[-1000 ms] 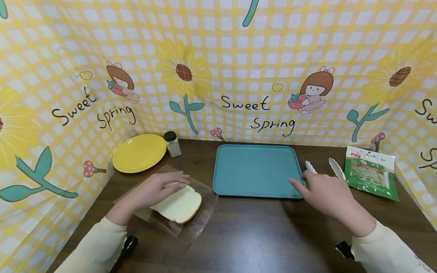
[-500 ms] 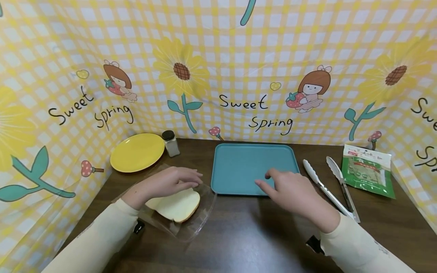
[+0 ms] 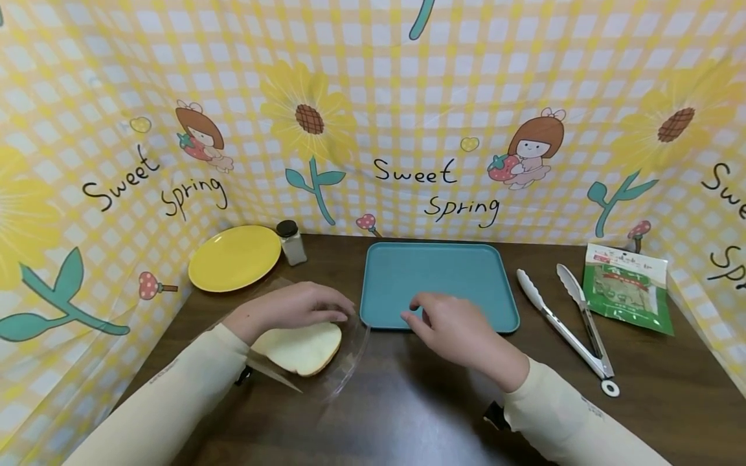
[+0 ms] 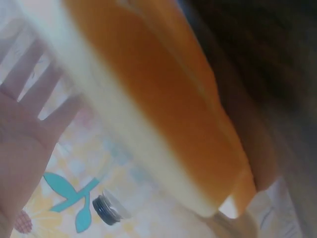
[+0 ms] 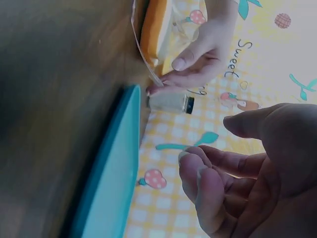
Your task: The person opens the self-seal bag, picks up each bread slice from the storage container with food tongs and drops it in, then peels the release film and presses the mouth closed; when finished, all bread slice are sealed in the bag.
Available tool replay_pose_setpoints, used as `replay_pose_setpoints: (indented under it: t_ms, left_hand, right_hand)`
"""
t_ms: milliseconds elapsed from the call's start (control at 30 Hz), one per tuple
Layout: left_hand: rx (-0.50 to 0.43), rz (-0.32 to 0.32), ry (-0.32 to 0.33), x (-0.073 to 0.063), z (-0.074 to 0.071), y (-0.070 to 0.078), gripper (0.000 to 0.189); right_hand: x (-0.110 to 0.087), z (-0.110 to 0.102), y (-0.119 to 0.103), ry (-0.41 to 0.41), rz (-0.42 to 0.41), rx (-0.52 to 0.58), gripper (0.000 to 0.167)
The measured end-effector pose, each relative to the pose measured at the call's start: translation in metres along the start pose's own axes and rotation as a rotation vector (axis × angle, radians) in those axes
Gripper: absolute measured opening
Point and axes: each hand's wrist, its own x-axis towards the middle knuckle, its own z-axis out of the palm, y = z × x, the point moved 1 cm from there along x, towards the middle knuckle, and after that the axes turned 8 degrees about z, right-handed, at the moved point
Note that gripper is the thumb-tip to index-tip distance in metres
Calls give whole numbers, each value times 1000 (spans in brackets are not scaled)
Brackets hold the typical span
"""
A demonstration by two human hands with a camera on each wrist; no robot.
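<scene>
Slices of white bread [image 3: 307, 349] with a brown crust lie in a clear plastic bag [image 3: 351, 355] at the left of the table. My left hand [image 3: 300, 304] is over the far side of the bread, its fingertips right at the bag's edge. In the left wrist view its straight fingers show beyond the bread [image 4: 153, 109], partly through the film. My right hand [image 3: 451, 323] hovers over the near edge of a blue tray [image 3: 434, 272], its fingers loosely curled around nothing; thumb and fingertips are apart in the right wrist view.
A yellow plate [image 3: 235, 259] and a black-capped jar [image 3: 293, 246] stand at the back left. White-tipped metal tongs [image 3: 574, 336] lie spread to the right of the tray. Beside them is a green and white packet [image 3: 626, 288]. A checked cloth [image 3: 402, 116] hangs behind the table.
My right hand has moved left from the tongs to the tray's near side, uncovering the tongs. My left hand has slid right across the bread to the bag's edge, where the film has lifted.
</scene>
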Motion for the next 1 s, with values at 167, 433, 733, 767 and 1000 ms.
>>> replay_pose_setpoints:
  t_ms: [167,433,733,767,1000]
  left_hand:
    - [25,86,-29,6,5,1,25]
    - [100,84,-79,9,8,2,26]
    - [155,73,-107,10,10,-1,28]
    - [153,69,-111,10,11,-1,29]
    - [179,16,-116,5,15,1,30]
  right_hand:
    - [6,10,-7,-41,-12,29,26]
    - [10,24,-11,-67,-51,30,25]
    - [14,38,-13,-103,-81,35,23]
    - [14,38,-14,-105,-83,33,23]
    - [14,42,-13,-104,-93,28,22]
